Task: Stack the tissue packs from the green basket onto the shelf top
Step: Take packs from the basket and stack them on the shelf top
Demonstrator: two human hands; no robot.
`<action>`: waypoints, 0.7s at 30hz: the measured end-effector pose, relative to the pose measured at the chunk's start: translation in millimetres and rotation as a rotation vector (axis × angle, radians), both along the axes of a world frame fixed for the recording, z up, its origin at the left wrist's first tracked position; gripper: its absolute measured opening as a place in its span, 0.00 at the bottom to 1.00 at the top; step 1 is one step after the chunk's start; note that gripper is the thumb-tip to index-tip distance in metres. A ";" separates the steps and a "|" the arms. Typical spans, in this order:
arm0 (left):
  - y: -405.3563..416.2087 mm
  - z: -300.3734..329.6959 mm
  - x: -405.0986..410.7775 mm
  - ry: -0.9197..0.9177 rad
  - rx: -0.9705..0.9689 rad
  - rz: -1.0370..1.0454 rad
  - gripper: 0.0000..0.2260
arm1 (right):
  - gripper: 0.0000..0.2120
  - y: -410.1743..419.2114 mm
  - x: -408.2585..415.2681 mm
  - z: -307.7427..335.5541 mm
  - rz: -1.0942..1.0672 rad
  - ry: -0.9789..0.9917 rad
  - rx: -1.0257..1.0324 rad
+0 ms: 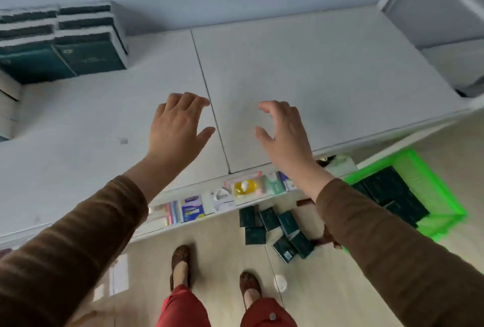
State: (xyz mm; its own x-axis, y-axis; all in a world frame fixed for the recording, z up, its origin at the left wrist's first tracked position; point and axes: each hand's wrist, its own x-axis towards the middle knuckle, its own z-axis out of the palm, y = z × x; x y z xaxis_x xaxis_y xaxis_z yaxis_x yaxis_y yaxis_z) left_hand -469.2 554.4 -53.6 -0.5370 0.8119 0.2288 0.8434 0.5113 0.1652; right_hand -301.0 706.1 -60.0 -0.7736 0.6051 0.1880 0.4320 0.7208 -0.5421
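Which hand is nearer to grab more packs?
Probably the right hand: it is open and empty, on the same side as the green basket and the floor packs.

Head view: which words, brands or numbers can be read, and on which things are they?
None can be read.
Stacked packs: pale print on the dark top, blurred.
Floor packs: small label, too small.
Basket packs: no print visible.
Shelf goods: coloured packaging, print blurred.

Dark teal tissue packs [62, 38] stand stacked in layers at the far left of my white shelf top [314, 77], against the wall. More packs lie inside the green basket [432, 182] on the floor at my right; several others [275, 229] lie scattered beside it.
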 end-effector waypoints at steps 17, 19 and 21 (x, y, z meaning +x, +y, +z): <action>144.3 -89.5 307.7 -0.158 -0.026 -0.381 0.21 | 0.15 119.6 335.1 -88.4 -0.445 -0.106 -0.173; 162.0 -111.8 336.6 -0.187 -0.103 -0.386 0.22 | 0.16 143.7 368.1 -108.7 -0.483 -0.130 -0.218; 182.6 -136.9 363.4 -0.215 -0.174 -0.384 0.22 | 0.16 169.0 398.5 -133.7 -0.495 -0.174 -0.279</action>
